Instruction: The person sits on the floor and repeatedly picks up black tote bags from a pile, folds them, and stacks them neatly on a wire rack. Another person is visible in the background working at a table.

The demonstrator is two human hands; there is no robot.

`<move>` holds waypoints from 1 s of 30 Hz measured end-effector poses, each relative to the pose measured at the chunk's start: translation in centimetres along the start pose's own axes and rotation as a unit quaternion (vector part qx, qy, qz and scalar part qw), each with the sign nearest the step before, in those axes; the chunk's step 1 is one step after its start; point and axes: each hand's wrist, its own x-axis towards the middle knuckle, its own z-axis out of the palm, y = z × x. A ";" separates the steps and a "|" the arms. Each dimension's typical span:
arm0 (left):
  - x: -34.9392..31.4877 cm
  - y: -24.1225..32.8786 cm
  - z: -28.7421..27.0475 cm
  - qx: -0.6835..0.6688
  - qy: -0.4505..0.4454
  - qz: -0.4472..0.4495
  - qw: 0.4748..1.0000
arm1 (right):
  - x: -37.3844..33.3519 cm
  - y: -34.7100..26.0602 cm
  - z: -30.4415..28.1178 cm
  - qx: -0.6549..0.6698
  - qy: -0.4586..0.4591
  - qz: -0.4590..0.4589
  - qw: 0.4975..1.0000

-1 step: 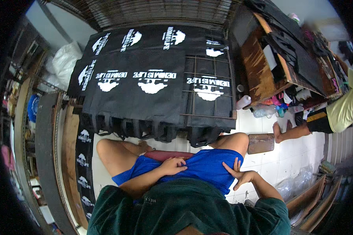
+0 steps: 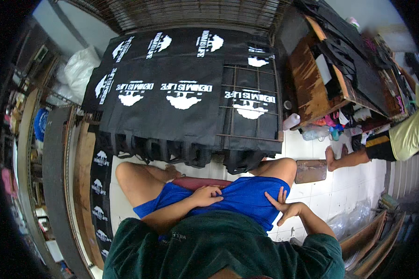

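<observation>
My left hand (image 2: 206,195) rests on the lap of the blue shorts (image 2: 242,191), its fingers loosely bent and a little apart, with nothing seen in them. Over the right thigh, my right hand (image 2: 282,207) lies with thumb and fingers spread on the same cloth, holding nothing. Beyond my knees is a wide layer of black fabric bags (image 2: 172,118) printed with white designs, their handles hanging down over the near edge. A rusty wire grid (image 2: 249,136) lies on the bags at the right. Neither hand touches the bags.
A worn wooden cabinet (image 2: 307,88) stands at the right, with plastic bottles (image 2: 292,122) beside it. Another person's leg (image 2: 351,158) is near a flat brown board (image 2: 311,171) on the tiled floor. Metal shelving (image 2: 30,135) runs along the left; wooden panels (image 2: 370,244) lean at lower right.
The whole view has shifted very slightly. Both hands keep their places on the shorts, and the bags lie as before.
</observation>
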 end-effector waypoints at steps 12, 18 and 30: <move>2.3 -1.7 -0.5 -0.022 -0.014 -0.021 0.999 | 2.5 -0.8 2.9 -0.082 0.202 0.069 0.973; 2.5 -2.1 -0.3 -0.007 -0.004 0.001 1.000 | 3.7 -0.8 4.9 -0.044 0.364 0.040 0.929; 2.4 -1.4 -1.2 -0.038 -0.012 -0.028 0.999 | 7.0 0.8 8.2 -0.109 0.663 -0.116 0.731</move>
